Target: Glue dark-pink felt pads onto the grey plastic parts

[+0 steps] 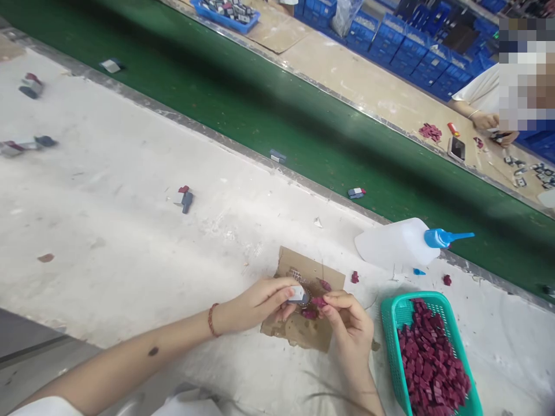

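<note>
My left hand point(271, 303) grips a small white and dark grey piece point(298, 295) over a brown cardboard sheet point(299, 335). Close to its right, my right hand point(349, 323) pinches a small maroon piece point(319, 301) between thumb and forefinger, right by the grey end; whether the two pieces touch is hard to tell. More maroon pieces point(309, 314) lie on the cardboard under the hands. A green basket point(388, 341) heaped with maroon pieces point(433, 364) stands to the right of my right hand.
A white bottle with a blue nozzle point(396, 242) lies behind the basket. Beyond runs a green conveyor belt point(243, 110) carrying a few small pieces. A grey, white and maroon piece point(184, 199) rests on the white table point(130, 231). Across the belt, a person's hands point(489, 124) handle pieces.
</note>
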`<state>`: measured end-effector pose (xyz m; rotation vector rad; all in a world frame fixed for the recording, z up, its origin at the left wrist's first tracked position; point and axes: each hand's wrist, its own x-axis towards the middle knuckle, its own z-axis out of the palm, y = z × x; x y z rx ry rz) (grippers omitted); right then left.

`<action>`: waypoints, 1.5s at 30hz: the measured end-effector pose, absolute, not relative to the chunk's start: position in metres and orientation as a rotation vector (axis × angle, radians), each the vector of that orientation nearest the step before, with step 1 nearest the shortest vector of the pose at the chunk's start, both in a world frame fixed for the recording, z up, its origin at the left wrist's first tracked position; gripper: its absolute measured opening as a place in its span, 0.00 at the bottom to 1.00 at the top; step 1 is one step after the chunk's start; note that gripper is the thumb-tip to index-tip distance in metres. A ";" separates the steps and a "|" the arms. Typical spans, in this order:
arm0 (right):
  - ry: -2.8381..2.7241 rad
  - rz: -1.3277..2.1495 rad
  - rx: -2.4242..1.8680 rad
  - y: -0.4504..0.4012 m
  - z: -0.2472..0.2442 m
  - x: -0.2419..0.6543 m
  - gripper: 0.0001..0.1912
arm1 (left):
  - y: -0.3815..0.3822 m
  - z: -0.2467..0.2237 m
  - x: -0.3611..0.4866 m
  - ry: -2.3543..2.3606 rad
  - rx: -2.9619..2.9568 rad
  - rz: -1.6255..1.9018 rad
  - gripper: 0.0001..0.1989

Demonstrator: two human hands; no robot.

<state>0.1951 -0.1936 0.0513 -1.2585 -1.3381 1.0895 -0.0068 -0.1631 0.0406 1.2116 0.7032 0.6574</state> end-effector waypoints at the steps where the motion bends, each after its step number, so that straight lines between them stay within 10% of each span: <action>1: -1.346 1.076 -1.252 -0.194 0.052 0.194 0.03 | -0.164 0.041 -0.007 0.710 1.239 0.637 0.26; 35: -1.856 0.933 -1.181 -0.197 0.071 0.190 0.09 | -0.172 0.042 -0.009 0.775 1.694 0.618 0.16; 45: -1.701 0.149 -2.281 -0.215 0.091 0.316 0.13 | -0.110 0.058 -0.027 1.205 1.577 0.839 0.15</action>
